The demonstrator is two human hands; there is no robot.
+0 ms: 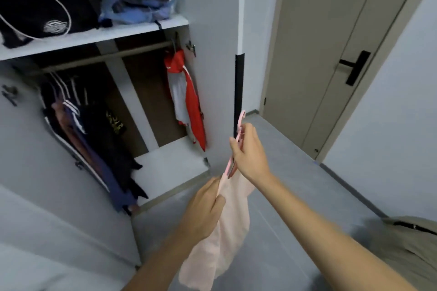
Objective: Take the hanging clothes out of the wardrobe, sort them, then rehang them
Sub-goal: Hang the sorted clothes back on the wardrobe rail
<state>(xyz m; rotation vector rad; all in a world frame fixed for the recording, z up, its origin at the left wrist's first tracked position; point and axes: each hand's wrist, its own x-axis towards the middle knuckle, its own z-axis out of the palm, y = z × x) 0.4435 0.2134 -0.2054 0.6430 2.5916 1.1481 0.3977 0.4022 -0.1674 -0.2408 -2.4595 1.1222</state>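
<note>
The right hand [249, 152] grasps a pink hanger [236, 146] between curled fingers and thumb, holding it edge-on in front of the wardrobe's [212, 30] open right door. The hanger's hook points toward 12 o'clock; its lower end meets the top of a pale pink garment [227, 231]. The left hand [204, 210] grips the garment's upper edge, at 7 o'clock from the right hand, fingers curled into the fabric. The garment hangs down from both hands toward 6 o'clock, above the grey floor [295, 172].

Inside the wardrobe, at 10 o'clock from the hands, a rail [106, 56] runs beneath a white shelf [94, 35]. A red and white garment [186, 94] hangs at the rail's right end. A group of dark clothes [94, 139] hangs at the left end, tilted, including navy, brownish and black items. On the shelf sit a black bag [45, 7] and a bundle of folded fabrics in clear plastic [142, 0].

A beige door [331, 42] with a black handle [354, 67] stands closed at 2 o'clock.
</note>
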